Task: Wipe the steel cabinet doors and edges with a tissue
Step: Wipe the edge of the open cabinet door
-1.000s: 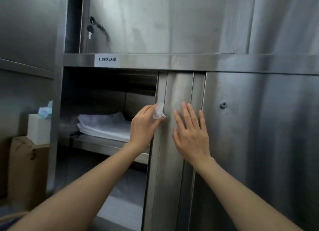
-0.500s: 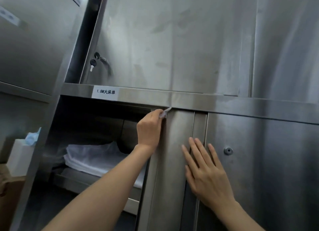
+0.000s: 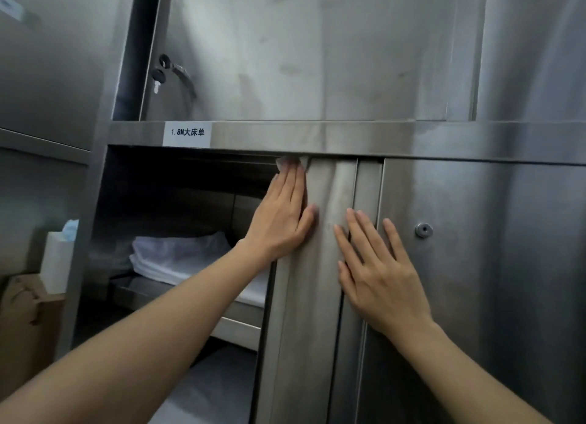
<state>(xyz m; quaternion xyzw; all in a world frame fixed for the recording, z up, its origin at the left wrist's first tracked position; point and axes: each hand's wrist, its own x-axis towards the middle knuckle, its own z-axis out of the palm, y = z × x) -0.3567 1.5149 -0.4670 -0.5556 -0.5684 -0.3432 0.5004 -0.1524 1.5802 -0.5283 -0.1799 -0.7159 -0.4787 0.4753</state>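
Observation:
A steel sliding cabinet door (image 3: pixel 320 312) stands half open in front of me. My left hand (image 3: pixel 282 214) lies against its left edge with the fingers stretched upward. Its fingertips press a small crumpled white tissue (image 3: pixel 287 163) against the top corner of the door edge, just under the horizontal steel rail (image 3: pixel 348 138). My right hand (image 3: pixel 377 271) rests flat and spread on the door face and the seam beside it, holding nothing. A second steel door (image 3: pixel 494 265) with a round lock fills the right.
Folded white linen (image 3: pixel 177 255) lies on the shelf inside the open compartment. A white label (image 3: pixel 187 134) sits on the rail. An upper door (image 3: pixel 301 49) has a key in its lock (image 3: pixel 157 79). A white tissue box (image 3: pixel 58 258) on a cardboard box (image 3: pixel 28 322) stands at the left.
My left hand went up the door edge with the tissue to the top corner, and its fingers now lie flat. My right hand stayed flat on the door. The view tilted up.

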